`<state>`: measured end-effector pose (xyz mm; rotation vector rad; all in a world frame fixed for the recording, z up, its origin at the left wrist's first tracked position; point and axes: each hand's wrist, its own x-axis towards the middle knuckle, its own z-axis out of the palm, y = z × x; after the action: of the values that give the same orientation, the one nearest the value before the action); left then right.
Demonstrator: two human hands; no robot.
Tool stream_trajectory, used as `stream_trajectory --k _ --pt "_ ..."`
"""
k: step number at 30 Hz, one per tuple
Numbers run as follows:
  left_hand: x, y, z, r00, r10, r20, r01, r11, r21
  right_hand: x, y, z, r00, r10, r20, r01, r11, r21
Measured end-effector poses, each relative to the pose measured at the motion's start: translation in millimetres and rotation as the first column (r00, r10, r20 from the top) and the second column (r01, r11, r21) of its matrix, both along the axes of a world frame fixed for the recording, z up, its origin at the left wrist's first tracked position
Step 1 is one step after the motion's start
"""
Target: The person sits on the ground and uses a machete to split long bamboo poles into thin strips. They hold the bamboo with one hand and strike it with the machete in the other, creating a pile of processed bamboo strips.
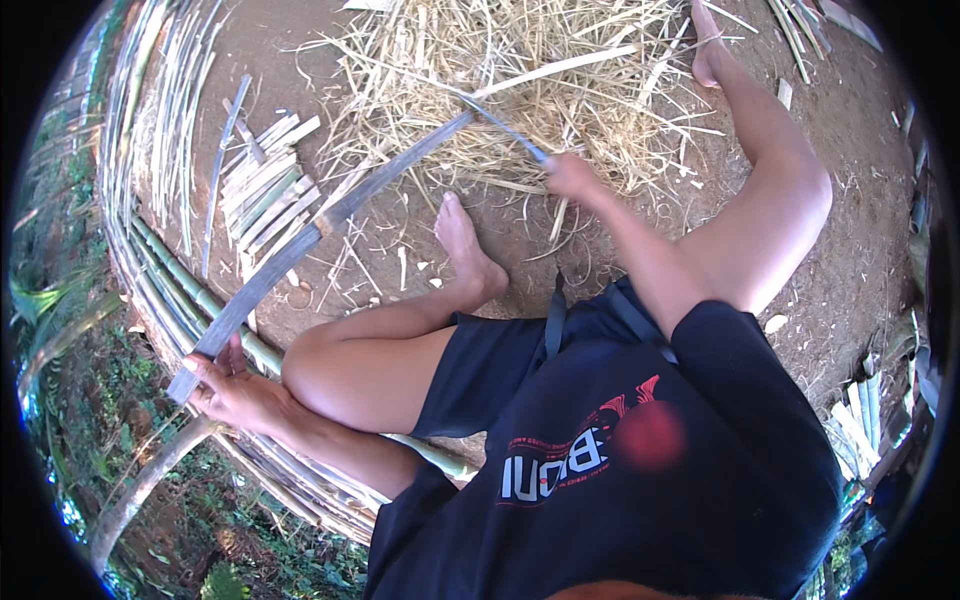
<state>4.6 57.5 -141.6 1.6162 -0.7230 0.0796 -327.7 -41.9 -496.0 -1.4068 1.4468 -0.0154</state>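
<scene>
Two closed hands hold a grey slat (322, 227) (left hand (228, 388)) and knife (505, 127) (right hand (572, 177)), probably trimming; the next stroke needs steadiness.

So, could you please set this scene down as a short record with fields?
Left hand: grips a strip near one end
Right hand: holds a knife
Knife position: by the strip's far end; contact unclear
Strip: long, grey
Shavings: heaped on the ground
Short sticks: gathered left of the shavings
</scene>
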Motion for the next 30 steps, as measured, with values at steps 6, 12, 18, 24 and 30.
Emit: stream_trajectory --k 6,12,18,24,30 --pt "-3.9 8.8 3.4 0.999 -0.031 -0.027 0.031 1.0 -0.005 21.2 2.2 31.1 0.985 -0.157 0.076 0.13 0.952 0.277" --pt "21.3 26.9 -0.5 0.922 -0.351 -0.164 0.335 0.935 -0.12 52.7 34.7 75.1 0.958 -0.134 0.253 0.106 0.987 0.124" --pt "8.8 33.3 -0.1 0.828 -0.526 -0.197 0.468 0.84 -0.274 49.2 27.1 94.9 0.975 -0.051 0.217 0.031 0.995 0.097" --pt "-7.8 23.5 -4.5 0.916 -0.4 0.033 0.401 0.91 -0.103 77.2 61.3 183.3 0.881 0.126 0.456 -0.047 0.982 -0.181" --pt "-20.3 16.8 -2.6 0.939 -0.321 0.123 0.331 0.941 -0.072 91.5 55.7 152.0 0.876 0.081 0.475 0.059 0.96 -0.272"
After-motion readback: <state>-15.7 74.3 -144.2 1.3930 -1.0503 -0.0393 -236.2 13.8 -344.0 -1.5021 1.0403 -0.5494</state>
